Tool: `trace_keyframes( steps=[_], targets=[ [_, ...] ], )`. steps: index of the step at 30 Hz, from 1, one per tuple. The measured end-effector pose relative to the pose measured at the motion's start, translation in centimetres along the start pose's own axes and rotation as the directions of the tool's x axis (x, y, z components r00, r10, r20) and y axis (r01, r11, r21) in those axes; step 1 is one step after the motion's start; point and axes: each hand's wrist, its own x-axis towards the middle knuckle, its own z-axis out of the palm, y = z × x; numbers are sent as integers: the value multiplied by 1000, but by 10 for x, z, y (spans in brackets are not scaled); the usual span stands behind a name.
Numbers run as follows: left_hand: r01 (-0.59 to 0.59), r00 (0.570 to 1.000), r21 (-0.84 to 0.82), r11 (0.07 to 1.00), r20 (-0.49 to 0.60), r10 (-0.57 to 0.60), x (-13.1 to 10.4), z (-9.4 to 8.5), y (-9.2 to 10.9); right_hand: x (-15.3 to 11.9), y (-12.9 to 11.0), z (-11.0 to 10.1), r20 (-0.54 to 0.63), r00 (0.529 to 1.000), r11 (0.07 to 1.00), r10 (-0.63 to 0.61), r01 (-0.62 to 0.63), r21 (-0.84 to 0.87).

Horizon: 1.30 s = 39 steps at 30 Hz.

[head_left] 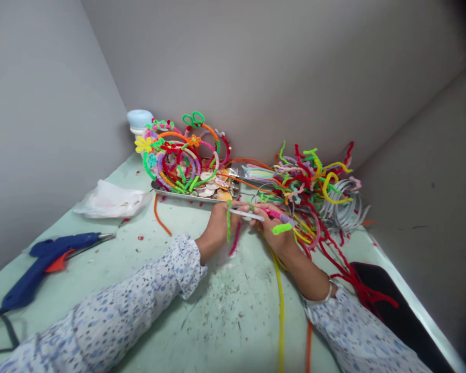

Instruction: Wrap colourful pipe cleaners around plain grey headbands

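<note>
Both of my hands meet over the middle of the table, just in front of the metal tray. My left hand (218, 221) is closed, pinching a headband wrapped in fuzzy pipe cleaners (274, 214), with a bare whitish strip between the hands. My right hand (276, 234) grips the same headband, its wrapped pink and purple part passing over the fingers. A green pipe cleaner (229, 223) hangs down by my left fingers, and a dark pink one (236, 239) dangles beside it. The exact grip of the fingertips is hard to make out.
A metal tray (178, 195) bears finished colourful headbands (174, 160). Right of it lie a tangled pile of pipe cleaners (306, 176) and grey bare headbands (344, 204). At left are a blue glue gun (58, 254) and a plastic bag (111, 199); at right, a black object (396, 311).
</note>
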Motion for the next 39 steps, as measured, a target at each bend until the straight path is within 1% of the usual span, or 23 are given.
trace_keyframes(
  steps=[4,7,10,13,15,17,19,20,22,25,27,30,32,35,37,39],
  targets=[
    [66,997,-24,997,44,-65,4,2,-4,2,-5,-1,-20,999,999,37,-37,33],
    [92,995,-72,993,51,-88,5,4,-2,4,-4,-1,-23,998,997,52,-51,56],
    [114,993,-131,985,39,-109,3,6,2,4,-1,0,-24,998,995,64,-62,80],
    [205,977,-157,966,-18,-210,0,9,7,6,3,1,-34,995,992,92,-88,92],
    [240,967,-181,954,-41,-251,-1,11,9,7,7,1,-40,993,989,114,-109,103],
    [221,971,-205,953,-48,-236,-2,11,9,7,10,0,-39,991,986,129,-124,111],
    [177,981,-227,958,-38,-190,-3,12,6,8,13,0,-35,991,985,133,-128,112],
    [161,985,-235,958,-23,-171,-3,12,4,8,14,-1,-34,991,985,132,-128,114],
    [139,987,-245,960,-43,-154,-4,12,-4,9,16,-2,-37,990,985,135,-130,114],
    [138,985,-311,940,-56,-163,-4,12,-16,10,17,-3,-63,983,978,171,-162,131],
    [158,977,-353,922,-81,-199,-3,10,-21,12,18,-4,-70,978,969,197,-183,163],
    [163,972,-431,887,-85,-220,-1,8,-22,13,22,-5,-81,976,960,201,-180,213],
    [171,966,-448,877,-98,-238,0,7,-22,14,26,-5,-99,972,958,213,-188,217],
    [181,964,-391,902,-110,-241,-2,9,-24,14,30,-6,-104,964,954,245,-220,206],
    [118,978,-270,956,-137,-160,-5,10,-26,13,30,-7,-85,968,955,237,-217,200],
    [19,988,-99,995,-150,-33,-7,11,-28,12,28,-6,-55,976,966,209,-197,168]
  ],
)
